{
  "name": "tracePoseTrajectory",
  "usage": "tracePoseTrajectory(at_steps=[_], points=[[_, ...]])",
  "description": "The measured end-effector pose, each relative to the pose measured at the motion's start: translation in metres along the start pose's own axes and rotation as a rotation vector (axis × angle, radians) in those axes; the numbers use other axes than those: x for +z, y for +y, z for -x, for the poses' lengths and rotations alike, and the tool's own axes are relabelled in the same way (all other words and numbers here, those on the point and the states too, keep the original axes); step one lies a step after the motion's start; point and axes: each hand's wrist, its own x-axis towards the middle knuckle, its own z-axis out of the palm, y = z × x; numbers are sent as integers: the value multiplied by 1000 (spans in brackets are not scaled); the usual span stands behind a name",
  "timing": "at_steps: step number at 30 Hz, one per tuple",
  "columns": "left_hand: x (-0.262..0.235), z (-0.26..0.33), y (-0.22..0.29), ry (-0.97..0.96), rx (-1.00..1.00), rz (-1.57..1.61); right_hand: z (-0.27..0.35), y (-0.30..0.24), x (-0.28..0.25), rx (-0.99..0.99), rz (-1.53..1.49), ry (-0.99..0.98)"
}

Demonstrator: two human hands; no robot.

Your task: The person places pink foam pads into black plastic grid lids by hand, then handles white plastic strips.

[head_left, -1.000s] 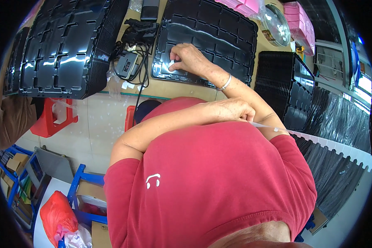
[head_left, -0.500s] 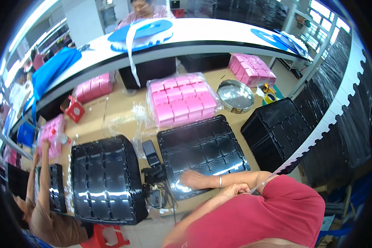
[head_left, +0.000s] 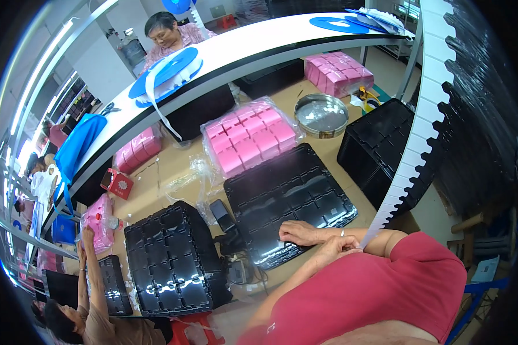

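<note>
Left hand [head_left: 336,247]: fingers closed on white strip [head_left: 425,115]
Right hand [head_left: 299,233]: fingers bent over black tray [head_left: 276,192] — whether gripping, cannot tell
Tray: on desk [head_left: 170,158]
Strip work: probably strip-to-tray placement — next move calls for exact aim

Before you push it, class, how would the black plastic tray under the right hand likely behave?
The black plastic tray would probably slide rather than roll or tip, as it lies broad and low on the tan tabletop. Its glossy highlights suggest slickness beneath the right hand. Its moulded plastic form may make it light.
</note>
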Motion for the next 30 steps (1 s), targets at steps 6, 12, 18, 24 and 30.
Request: tracePoseTrajectory(at_steps=[6,12,18,24,30], points=[[3,-15,9,-11,208,-169,-6,38,19,124,-335,88],[2,-12,22,122,234,-342,-15,26,5,326,-302,-1],[3,-2,18,242,387,-311,-29,9,3,70,39,-85],[-7,12,28,443,268,-336,-64,12,16,-140,271,-222],[-19,19,18,588,239,-130,-82,17,30,-330,502,-351]])
